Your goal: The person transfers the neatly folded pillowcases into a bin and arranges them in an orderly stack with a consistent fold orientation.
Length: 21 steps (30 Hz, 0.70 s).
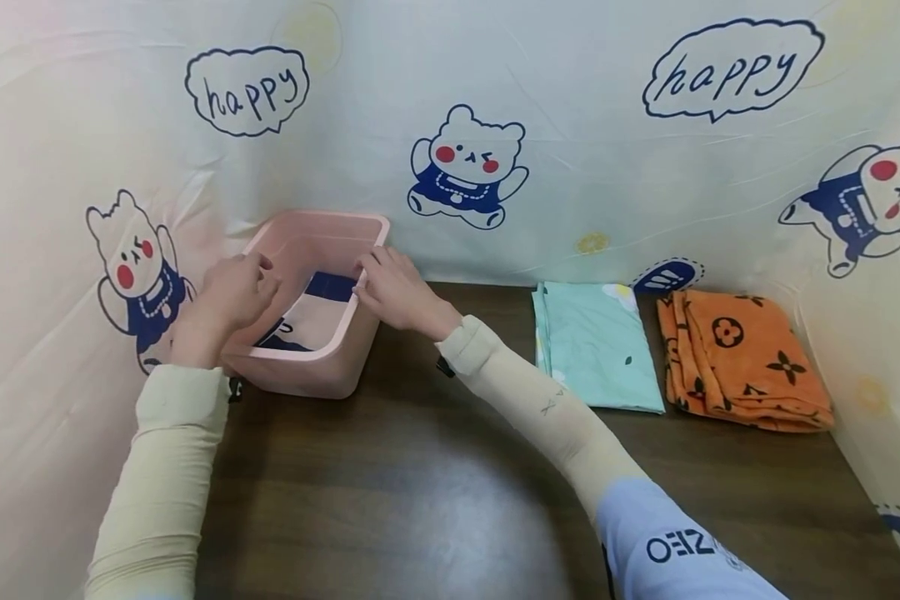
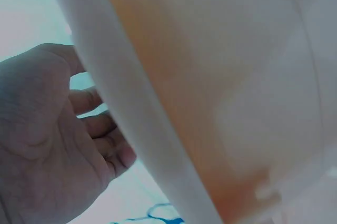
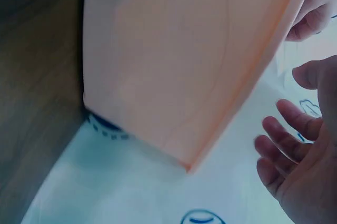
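A pink plastic bin (image 1: 300,377) stands at the back left of the table, its mouth facing up. Folded white and navy fabric (image 1: 328,310) lies inside. My left hand (image 1: 234,292) hovers at the bin's left rim, fingers loosely bent; the left wrist view shows this hand (image 2: 58,129) beside the rim, which covers some fingertips. At the right rim is my right hand (image 1: 399,287). In the right wrist view, the right hand (image 3: 300,150) has its fingers spread and relaxed, with a gap between them and the bin wall (image 3: 158,61).
Right of the bin, a folded mint-green cloth (image 1: 596,350) lies on the dark wooden table (image 1: 390,467). Beside it is a folded orange cloth (image 1: 750,358) with black motifs. A printed white curtain (image 1: 570,108) hangs behind and along both sides.
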Motion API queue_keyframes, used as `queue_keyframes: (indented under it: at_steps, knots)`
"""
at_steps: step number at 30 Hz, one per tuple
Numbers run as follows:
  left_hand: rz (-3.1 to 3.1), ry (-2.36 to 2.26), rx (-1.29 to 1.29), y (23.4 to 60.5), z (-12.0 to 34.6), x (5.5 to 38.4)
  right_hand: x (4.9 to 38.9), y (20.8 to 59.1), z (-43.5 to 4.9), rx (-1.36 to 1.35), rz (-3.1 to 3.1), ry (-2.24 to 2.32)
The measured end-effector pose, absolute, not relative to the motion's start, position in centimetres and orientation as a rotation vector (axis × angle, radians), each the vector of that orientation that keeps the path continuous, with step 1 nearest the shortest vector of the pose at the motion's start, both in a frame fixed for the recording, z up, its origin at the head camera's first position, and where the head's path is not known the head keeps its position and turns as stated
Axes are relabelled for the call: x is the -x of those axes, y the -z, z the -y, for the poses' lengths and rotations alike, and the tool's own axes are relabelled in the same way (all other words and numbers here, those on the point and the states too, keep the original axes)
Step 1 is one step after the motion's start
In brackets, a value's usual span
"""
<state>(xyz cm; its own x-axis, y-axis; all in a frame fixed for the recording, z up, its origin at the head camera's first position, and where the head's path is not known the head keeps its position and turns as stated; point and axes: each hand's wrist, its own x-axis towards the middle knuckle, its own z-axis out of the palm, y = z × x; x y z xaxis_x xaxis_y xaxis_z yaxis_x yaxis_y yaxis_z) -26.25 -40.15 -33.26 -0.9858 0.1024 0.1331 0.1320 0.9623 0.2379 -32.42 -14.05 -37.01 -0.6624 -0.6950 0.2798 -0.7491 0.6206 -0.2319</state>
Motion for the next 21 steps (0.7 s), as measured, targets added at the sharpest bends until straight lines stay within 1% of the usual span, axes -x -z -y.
queue_keyframes:
  at_steps: [4,7,10,15,21]
  knots:
    - [2.95,0.361,0.207,33.5,38.0,25.4,31.6,37.2,12.3,-1.176,2.706,-0.475]
    - [2.859,0.414,0.3,33.9,36.5,24.7,31.2,37.7,10.9,-1.169,2.73,-0.457]
    - [2.785,0.371,0.376,34.4,35.0,24.2,30.8,38.4,9.5,-1.15,2.749,-0.438]
    - [2.79,0.195,0.305,34.9,32.4,23.8,30.2,40.1,6.9,-1.103,2.796,-0.461]
    - [2.759,0.184,0.246,35.8,28.8,23.7,30.1,42.7,3.2,-1.021,2.845,-0.516]
